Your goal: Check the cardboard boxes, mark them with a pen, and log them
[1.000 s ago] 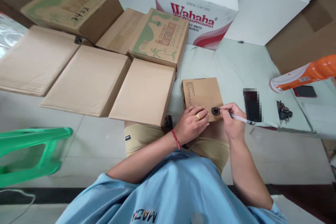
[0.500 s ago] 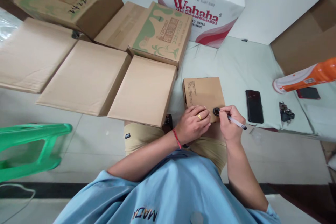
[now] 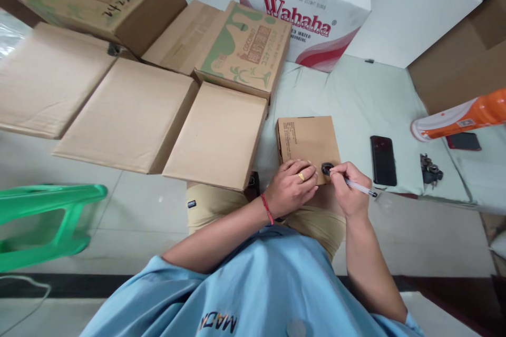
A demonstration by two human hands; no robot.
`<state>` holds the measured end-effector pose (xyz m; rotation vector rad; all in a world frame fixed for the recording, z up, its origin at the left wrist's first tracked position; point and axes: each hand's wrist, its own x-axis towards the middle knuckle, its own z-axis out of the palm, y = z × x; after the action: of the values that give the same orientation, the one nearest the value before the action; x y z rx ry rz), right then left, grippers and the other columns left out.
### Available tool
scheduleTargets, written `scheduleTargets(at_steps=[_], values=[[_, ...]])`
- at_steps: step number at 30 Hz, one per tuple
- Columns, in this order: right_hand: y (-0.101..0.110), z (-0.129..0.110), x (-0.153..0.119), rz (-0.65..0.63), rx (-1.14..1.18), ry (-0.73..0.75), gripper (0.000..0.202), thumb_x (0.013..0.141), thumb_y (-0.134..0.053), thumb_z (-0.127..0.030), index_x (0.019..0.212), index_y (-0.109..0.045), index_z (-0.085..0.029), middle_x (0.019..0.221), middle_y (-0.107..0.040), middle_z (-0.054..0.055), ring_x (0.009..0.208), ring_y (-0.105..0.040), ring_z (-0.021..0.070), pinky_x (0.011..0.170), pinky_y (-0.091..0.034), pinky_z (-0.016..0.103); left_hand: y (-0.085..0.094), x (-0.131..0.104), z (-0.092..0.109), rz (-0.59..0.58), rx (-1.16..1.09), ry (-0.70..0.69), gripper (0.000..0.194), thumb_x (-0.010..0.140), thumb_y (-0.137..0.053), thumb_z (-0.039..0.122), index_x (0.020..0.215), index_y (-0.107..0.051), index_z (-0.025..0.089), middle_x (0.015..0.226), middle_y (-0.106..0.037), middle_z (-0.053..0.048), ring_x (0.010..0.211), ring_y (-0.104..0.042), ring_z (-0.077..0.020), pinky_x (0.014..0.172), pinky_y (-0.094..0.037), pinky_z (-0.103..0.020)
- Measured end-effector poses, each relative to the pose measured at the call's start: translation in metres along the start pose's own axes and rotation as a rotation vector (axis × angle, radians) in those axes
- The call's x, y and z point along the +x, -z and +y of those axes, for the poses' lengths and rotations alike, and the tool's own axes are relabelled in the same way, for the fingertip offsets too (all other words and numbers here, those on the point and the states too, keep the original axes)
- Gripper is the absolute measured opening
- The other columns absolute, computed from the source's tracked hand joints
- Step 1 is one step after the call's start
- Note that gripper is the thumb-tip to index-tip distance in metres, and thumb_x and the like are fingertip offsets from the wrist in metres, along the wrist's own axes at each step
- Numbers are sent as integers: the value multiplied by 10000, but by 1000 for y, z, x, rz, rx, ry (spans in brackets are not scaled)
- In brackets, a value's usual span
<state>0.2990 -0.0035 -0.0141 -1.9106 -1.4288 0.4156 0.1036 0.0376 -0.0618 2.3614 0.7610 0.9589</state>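
Note:
A small brown cardboard box (image 3: 312,139), with fine print along its left side, lies at the table's near edge. My left hand (image 3: 291,185) rests over the near left part of this box, fingers stretched out across its top and holding nothing. A pen (image 3: 359,186) with a clear barrel is pinched in my right hand (image 3: 350,187), its tip down at the box's near right corner. Under the tip is a dark, round, scribbled-looking black patch (image 3: 326,168). My right fingers partly cover that corner.
Several larger cartons (image 3: 217,131) stand to the left, with a Wahaha carton (image 3: 304,21) behind. On the right lie a black phone (image 3: 383,160), keys (image 3: 430,170), an orange-and-white bottle (image 3: 458,116) and another phone (image 3: 463,141). A green stool (image 3: 59,221) stands at lower left.
My right hand and the pen have shifted slightly right and down, the tip still at the black patch. My left hand stays on the box.

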Motion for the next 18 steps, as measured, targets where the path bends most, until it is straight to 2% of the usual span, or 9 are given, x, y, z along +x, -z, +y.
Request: scheduleTargets(at_steps=[4, 9, 12, 18], values=[[2, 1, 1, 1, 8, 6, 166, 876, -660, -334, 763, -727, -233, 657, -674, -23, 607, -574, 162, 650, -435, 301, 0, 0, 0, 34, 71, -41, 253, 1102, -584, 292, 1184, -800, 191, 1292, -827, -139, 1302, -718, -327, 1145, -497, -506], [2, 5, 7, 87, 119, -38, 139, 856, -650, -311, 756, -701, -228, 634, -630, -33, 587, -550, 157, 628, -431, 300, 0, 1, 0, 22, 43, -14, 229, 1088, -610, 288, 1206, -796, 226, 1307, -818, -129, 1322, -709, -321, 1147, -487, -513], [1, 6, 13, 72, 177, -59, 140, 868, -654, -332, 792, -704, -226, 667, -651, -27, 616, -573, 163, 637, -449, 299, 0, 1, 0, 56, 85, -59, 227, 1088, -611, 276, 1202, -795, 206, 1292, -819, -136, 1309, -709, -319, 1143, -489, -504], [0, 3, 20, 57, 112, -96, 137, 837, -642, -327, 769, -704, -225, 659, -665, -24, 622, -580, 159, 662, -454, 301, -1, 0, 0, 81, 135, -87, 220, 1086, -625, 272, 1219, -789, 208, 1288, -816, -121, 1302, -707, -298, 1141, -483, -474]])
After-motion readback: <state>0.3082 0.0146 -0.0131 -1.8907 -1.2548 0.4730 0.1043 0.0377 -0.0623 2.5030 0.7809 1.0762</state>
